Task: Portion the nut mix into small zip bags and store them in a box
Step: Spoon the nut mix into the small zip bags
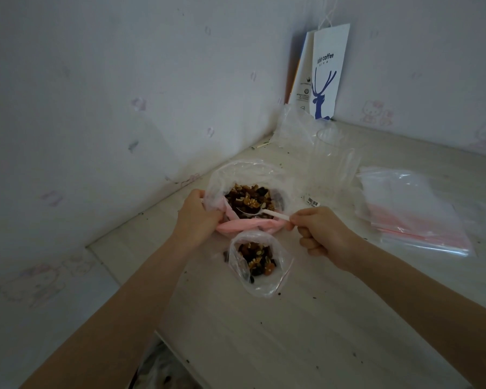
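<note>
While between hands (198, 217) (320, 234), nut mix bag (218, 183)

Well beyond your right hand (320, 234), which pinches the spoon (260, 211), the white paper bag (327, 80) reads "ckin coffee" above a blue deer logo. Its side print is too small to read. Just past that grip, a barcode sticker (312, 202) lies on clear plastic (331, 169), its digits illegible.
</note>
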